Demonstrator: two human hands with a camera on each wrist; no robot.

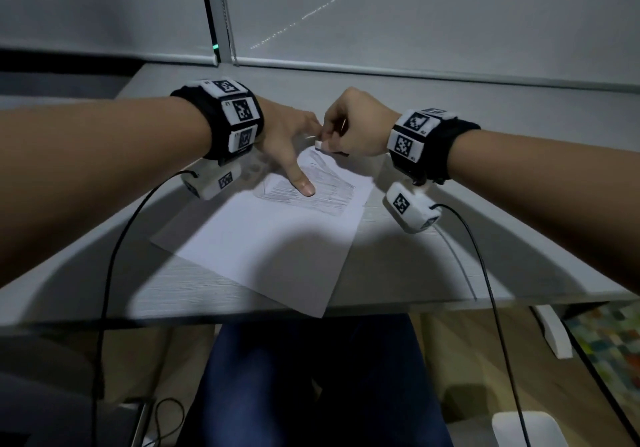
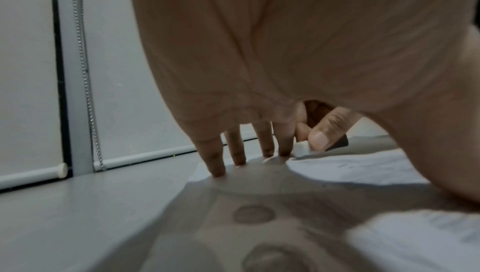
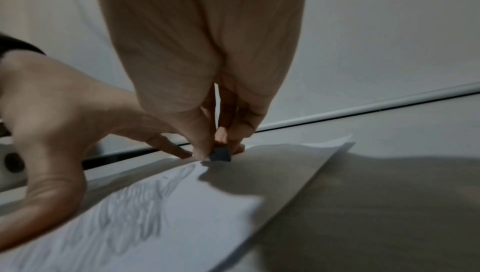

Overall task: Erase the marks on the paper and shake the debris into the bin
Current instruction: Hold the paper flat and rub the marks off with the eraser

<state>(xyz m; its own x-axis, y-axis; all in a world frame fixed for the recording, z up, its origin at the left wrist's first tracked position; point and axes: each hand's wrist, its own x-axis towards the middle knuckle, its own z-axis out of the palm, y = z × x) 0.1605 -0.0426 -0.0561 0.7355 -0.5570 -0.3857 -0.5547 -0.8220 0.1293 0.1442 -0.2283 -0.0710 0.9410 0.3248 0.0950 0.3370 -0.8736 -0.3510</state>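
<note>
a white rectangular sheet of paper (image 1: 277, 239) lies at an angle on the pale grey worktop (image 1: 433, 266), in the middle of the head view, one corner reaching the near edge. grey pencil scribble marks (image 1: 322, 187) cover its far part, just above centre frame. the left hand (image 1: 287, 138) is spread flat with straight fingers, its thumb pressing down on the scribbles and its fingertips (image 2: 218, 170) planted on the sheet's far edge, holding nothing. the right hand (image 1: 353, 124), just right of it at centre frame, is clenched round a small white block eraser (image 1: 319, 144) with a dark sleeve, pinched between thumb and fingers; the eraser's end touches the paper at the far corner of the marks, right beside the left index finger. in the right wrist view the eraser (image 3: 220, 154) sits at centre frame on the sheet's far edge. both wrists wear black bands with white coded marker tiles (image 1: 239, 107), and black cables (image 1: 114, 256) trail off toward the lower frame.
</note>
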